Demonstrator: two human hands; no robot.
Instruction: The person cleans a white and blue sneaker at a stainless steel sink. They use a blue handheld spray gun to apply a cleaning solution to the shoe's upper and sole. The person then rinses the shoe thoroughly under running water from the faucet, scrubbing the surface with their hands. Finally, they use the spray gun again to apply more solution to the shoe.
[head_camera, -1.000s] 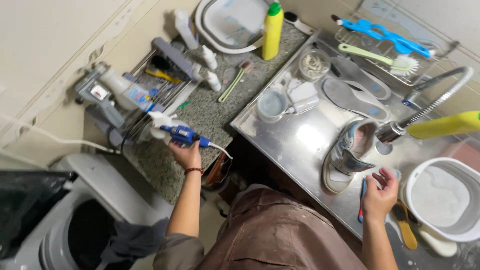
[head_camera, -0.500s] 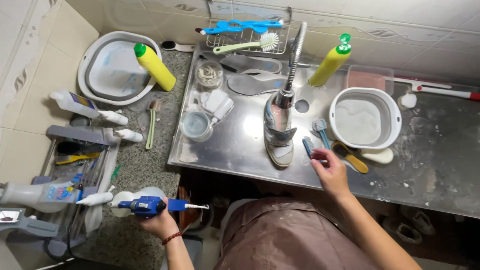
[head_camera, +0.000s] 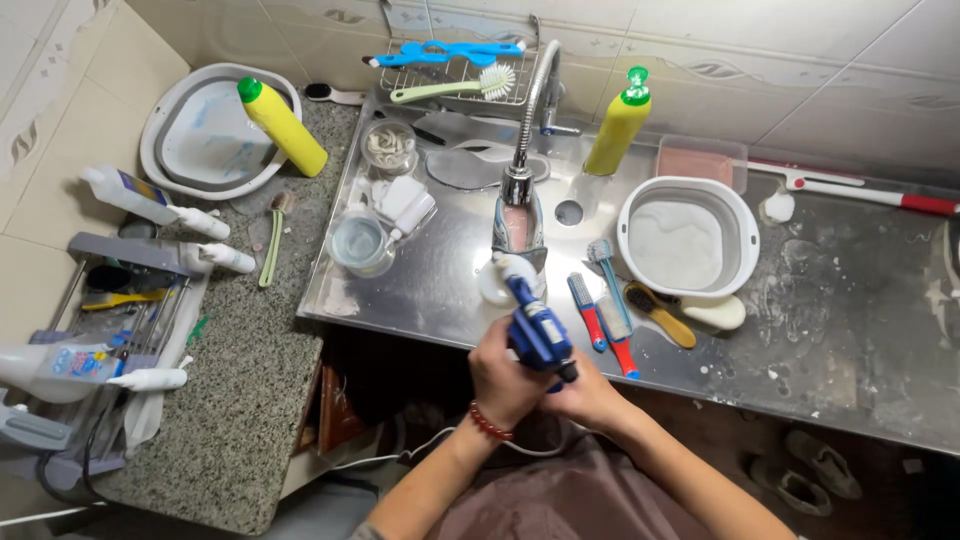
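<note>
My left hand (head_camera: 503, 383) grips a blue powered hand tool (head_camera: 537, 332) whose round white brush head (head_camera: 503, 275) points at the sneaker (head_camera: 518, 232). The sneaker stands on the steel sink top (head_camera: 430, 290) under the flexible faucet (head_camera: 530, 110). My right hand (head_camera: 585, 396) closes on the rear end of the same tool, just behind my left. The tool's white cord (head_camera: 400, 458) trails down to the left.
Blue and red brushes (head_camera: 600, 312) and a wooden-handled brush (head_camera: 658, 314) lie right of the sneaker. A white basin (head_camera: 688, 237), two yellow bottles (head_camera: 283, 127), insoles (head_camera: 470, 165), a clear cup (head_camera: 359, 245) and a tool rack (head_camera: 110, 320) on the granite counter (head_camera: 240, 390) surround the spot.
My left hand carried the blue tool from the granite counter at the left over to the sneaker. My right hand left the brushes and joined it on the tool. The camera view swung right.
</note>
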